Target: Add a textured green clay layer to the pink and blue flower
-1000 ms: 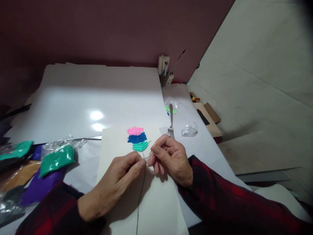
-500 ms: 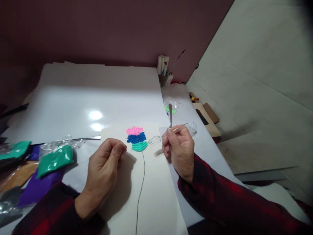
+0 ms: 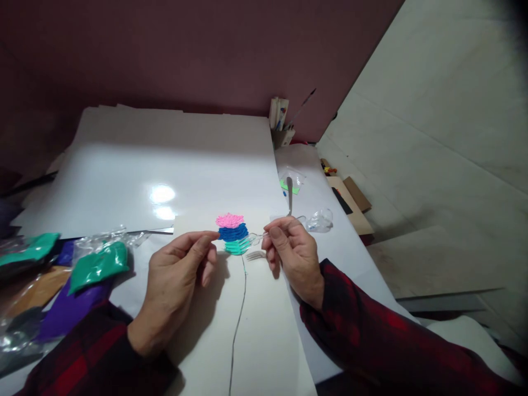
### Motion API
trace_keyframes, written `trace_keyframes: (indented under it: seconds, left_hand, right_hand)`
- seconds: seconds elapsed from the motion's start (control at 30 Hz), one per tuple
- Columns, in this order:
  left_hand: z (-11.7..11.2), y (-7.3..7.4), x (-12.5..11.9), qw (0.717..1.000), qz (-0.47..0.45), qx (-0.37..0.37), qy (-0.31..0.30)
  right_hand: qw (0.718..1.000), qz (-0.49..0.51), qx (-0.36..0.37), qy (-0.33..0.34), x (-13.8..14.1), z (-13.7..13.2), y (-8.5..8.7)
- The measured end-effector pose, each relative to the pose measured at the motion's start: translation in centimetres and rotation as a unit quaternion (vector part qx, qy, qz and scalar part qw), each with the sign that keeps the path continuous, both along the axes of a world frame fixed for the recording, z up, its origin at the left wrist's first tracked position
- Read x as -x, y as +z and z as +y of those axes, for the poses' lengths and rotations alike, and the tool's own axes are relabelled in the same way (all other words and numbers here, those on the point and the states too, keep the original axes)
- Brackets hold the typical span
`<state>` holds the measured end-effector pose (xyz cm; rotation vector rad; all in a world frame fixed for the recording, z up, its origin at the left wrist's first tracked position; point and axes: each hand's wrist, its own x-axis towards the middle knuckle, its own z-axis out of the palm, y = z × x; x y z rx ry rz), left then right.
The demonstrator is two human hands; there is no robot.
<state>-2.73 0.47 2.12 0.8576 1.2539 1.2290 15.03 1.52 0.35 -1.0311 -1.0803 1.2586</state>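
My right hand (image 3: 295, 256) grips a clear plastic fork (image 3: 254, 240), its tines pointing left over the edge of the green clay band (image 3: 235, 247). Whether the tines touch the clay I cannot tell. Above the green lie a ridged blue band (image 3: 233, 232) and a textured pink band (image 3: 230, 220), all on a cream sheet (image 3: 272, 324). A dark drawn line (image 3: 238, 324) runs down from the clay. My left hand (image 3: 175, 280) is pinched closed beside the blue band; anything between its fingertips is too small to make out.
Bagged clay, including a green packet (image 3: 99, 267) and a purple one (image 3: 72, 308), lies at left. Large white sheets (image 3: 198, 148) spread behind. A metal utensil handle (image 3: 290, 192), a clear bag (image 3: 319, 220) and a pen holder (image 3: 282, 135) sit at right.
My right hand has turned the fork so its tines lie over the green clay. My left hand's fist has loosened into a pinch, its fingertips nearer the blue band.
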Motion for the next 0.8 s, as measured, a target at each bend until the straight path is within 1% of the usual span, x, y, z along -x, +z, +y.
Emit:
trace_keyframes:
  seconds: [0.1,0.2,0.3,0.4,0.5,0.57,0.63,0.67,0.73,0.8]
  left_hand:
    - [0.1,0.0,0.0,1.000,-0.024,0.000,-0.014]
    - [0.1,-0.2,0.1,1.000,-0.018,-0.009,-0.017]
    - [0.1,-0.3,0.3,0.999,0.032,-0.007,-0.009]
    - [0.0,-0.2,0.4,0.996,0.091,-0.007,-0.015]
    - [-0.2,-0.3,0.5,0.990,0.128,-0.046,-0.041]
    - [-0.2,-0.5,0.6,0.979,0.165,-0.100,-0.064]
    - [-0.3,-0.7,0.6,0.953,0.220,-0.176,-0.114]
    - [-0.3,-0.8,0.6,0.932,0.250,-0.215,-0.150]
    - [-0.4,-1.2,0.5,0.879,0.315,-0.288,-0.214]
    - [-0.5,-1.7,0.1,0.825,0.387,-0.333,-0.243]
  right_hand:
    - [1.000,0.005,0.005,-0.009,0.0,0.1,0.1]
    - [0.999,-0.001,0.000,-0.032,-0.2,0.2,0.1]
    - [0.998,-0.016,0.000,-0.055,-0.3,0.2,0.1]
    - [0.999,-0.033,0.005,-0.041,-0.4,0.2,0.1]
    - [0.998,-0.050,-0.006,-0.027,-0.5,0.1,-0.1]
    - [0.997,-0.077,-0.011,-0.013,-0.6,0.0,-0.3]
    - [0.994,-0.105,-0.012,0.001,-0.7,0.0,-0.5]
    - [0.994,-0.113,-0.013,0.002,-0.7,0.0,-0.5]
    - [0.993,-0.113,-0.015,-0.009,-0.8,0.0,-0.6]
    - [0.994,-0.107,-0.015,-0.021,-0.8,0.0,-0.7]
